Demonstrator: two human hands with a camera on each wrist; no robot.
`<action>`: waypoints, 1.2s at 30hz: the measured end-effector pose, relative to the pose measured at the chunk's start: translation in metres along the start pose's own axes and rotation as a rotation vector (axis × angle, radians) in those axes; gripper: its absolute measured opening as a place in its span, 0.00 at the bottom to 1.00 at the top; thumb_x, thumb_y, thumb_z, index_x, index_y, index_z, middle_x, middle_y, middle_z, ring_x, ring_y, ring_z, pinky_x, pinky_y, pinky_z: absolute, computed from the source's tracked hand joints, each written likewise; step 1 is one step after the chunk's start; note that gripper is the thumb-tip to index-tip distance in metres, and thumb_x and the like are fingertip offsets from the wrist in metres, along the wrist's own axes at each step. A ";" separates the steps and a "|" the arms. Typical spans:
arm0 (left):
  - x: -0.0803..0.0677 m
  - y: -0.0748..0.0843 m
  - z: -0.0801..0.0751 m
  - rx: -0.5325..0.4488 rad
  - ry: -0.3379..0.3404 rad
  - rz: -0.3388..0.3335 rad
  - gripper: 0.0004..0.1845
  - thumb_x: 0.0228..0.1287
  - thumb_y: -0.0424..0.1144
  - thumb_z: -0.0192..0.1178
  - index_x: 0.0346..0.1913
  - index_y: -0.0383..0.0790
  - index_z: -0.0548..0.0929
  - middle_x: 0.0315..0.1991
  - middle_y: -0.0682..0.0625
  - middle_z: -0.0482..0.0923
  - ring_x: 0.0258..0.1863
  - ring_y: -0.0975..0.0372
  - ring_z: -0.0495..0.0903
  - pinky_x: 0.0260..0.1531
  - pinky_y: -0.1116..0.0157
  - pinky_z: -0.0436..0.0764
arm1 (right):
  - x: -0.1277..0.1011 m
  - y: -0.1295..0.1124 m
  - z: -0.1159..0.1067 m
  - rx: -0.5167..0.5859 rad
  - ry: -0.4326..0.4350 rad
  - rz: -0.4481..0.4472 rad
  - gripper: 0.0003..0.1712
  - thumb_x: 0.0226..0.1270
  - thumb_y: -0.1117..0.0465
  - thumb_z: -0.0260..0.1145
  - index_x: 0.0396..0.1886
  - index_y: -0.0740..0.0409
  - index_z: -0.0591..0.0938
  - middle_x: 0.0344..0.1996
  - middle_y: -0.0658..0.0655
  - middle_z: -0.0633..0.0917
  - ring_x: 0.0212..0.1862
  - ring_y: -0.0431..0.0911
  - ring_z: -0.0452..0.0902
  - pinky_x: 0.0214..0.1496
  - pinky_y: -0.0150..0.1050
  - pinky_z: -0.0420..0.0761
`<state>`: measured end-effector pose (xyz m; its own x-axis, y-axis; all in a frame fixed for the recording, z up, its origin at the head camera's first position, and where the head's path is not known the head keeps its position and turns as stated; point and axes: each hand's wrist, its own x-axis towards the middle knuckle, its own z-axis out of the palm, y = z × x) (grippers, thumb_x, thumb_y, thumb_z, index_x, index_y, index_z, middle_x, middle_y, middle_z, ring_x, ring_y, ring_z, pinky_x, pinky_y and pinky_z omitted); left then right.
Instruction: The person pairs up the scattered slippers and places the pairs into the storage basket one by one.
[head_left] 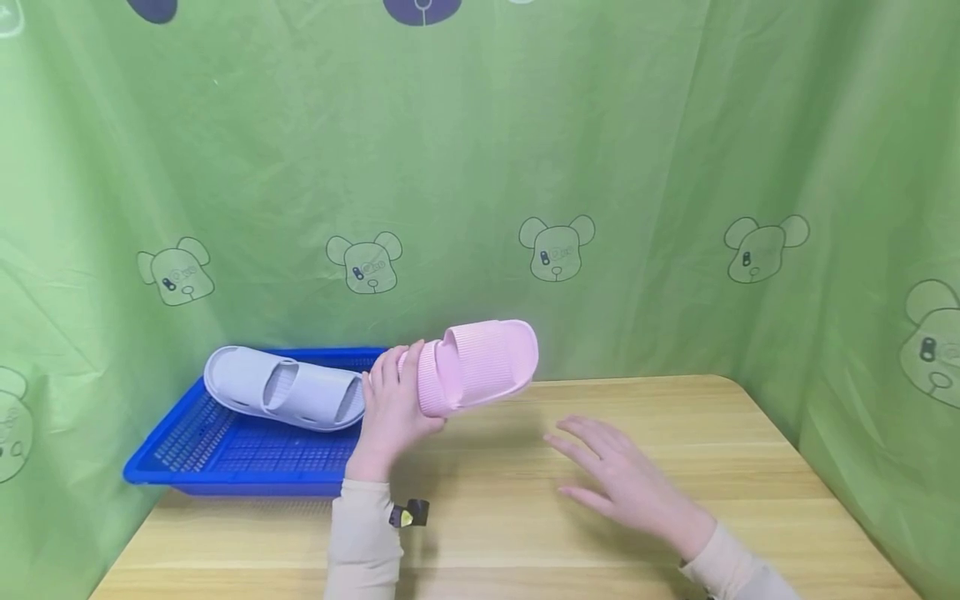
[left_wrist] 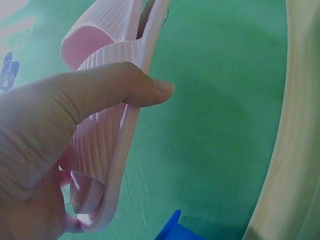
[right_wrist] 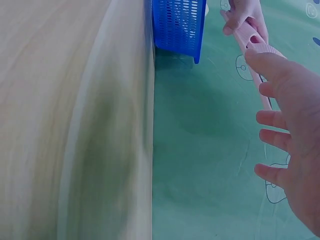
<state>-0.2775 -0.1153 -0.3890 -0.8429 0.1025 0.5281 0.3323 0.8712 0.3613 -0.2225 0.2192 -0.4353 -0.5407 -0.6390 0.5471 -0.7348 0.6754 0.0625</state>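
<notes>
My left hand (head_left: 392, 410) grips a pair of pink slippers (head_left: 487, 364), fitted one into the other, and holds them above the table by the right end of the basket. In the left wrist view the thumb crosses the ribbed strap (left_wrist: 95, 145), while the other fingers are mostly hidden behind the slippers. Over the table to the right is my right hand (head_left: 626, 479), fingers apart and holding nothing. Pale grey slippers (head_left: 315, 396) lie tilted in a blue plastic basket (head_left: 247, 477), their right end close by my left hand.
The basket stands on the left part of a wood-grain table (head_left: 712, 433). Behind the table and at both sides hangs a green curtain (head_left: 637, 150) with printed bear heads. A black strap with a yellow mark (head_left: 408, 514) sits at the left wrist.
</notes>
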 end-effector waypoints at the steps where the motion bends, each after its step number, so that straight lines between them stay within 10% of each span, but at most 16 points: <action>1: 0.000 -0.001 -0.001 -0.004 0.005 -0.003 0.62 0.29 0.47 0.80 0.74 0.51 0.57 0.67 0.43 0.60 0.70 0.48 0.54 0.69 0.33 0.51 | 0.000 -0.001 0.000 0.000 -0.003 0.001 0.40 0.59 0.41 0.66 0.70 0.48 0.70 0.66 0.58 0.73 0.68 0.55 0.68 0.68 0.58 0.66; 36: -0.004 -0.042 -0.028 -0.034 0.087 -0.064 0.61 0.29 0.47 0.78 0.74 0.45 0.58 0.66 0.39 0.59 0.67 0.44 0.56 0.67 0.43 0.54 | -0.002 -0.026 0.025 -0.038 -0.041 -0.106 0.42 0.56 0.40 0.69 0.69 0.47 0.70 0.66 0.55 0.74 0.67 0.53 0.70 0.66 0.54 0.72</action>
<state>-0.2760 -0.1660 -0.3853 -0.8234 0.0042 0.5675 0.2946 0.8579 0.4210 -0.2123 0.1940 -0.4586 -0.4778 -0.7217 0.5008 -0.7730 0.6163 0.1505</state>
